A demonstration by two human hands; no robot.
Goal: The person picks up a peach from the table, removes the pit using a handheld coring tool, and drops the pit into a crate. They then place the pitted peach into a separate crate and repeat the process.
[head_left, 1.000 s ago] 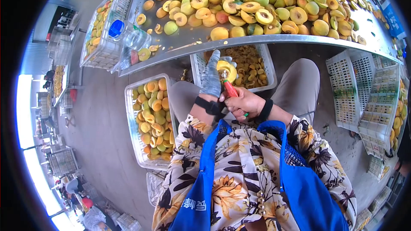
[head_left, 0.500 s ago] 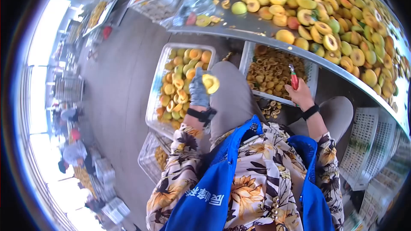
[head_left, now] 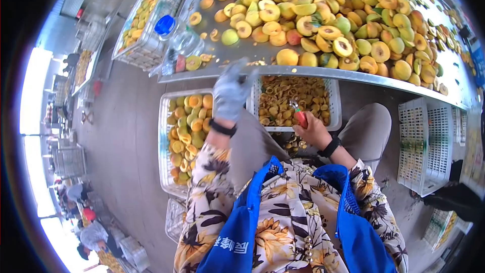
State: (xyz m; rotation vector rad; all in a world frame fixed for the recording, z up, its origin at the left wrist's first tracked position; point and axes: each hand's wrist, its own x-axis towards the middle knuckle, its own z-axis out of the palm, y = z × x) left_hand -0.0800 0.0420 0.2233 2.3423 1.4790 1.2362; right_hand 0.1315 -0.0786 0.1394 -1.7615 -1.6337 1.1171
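While over crates [head_left: 166, 121] [head_left: 334, 108], two hands [head_left: 230, 92] [head_left: 314, 131], one tool [head_left: 301, 117]

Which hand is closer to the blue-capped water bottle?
Left. The gloved left hand is at the table edge, just below-right of the bottle. The right hand, gripping a red tool, is farther off, by the pit crate.

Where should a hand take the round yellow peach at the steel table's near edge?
Probably cup the round yellow peach over its top, coming from the near edge of the steel table: its front and left lie open, while other fruit crowds behind and right. The gloved left hand is nearest.
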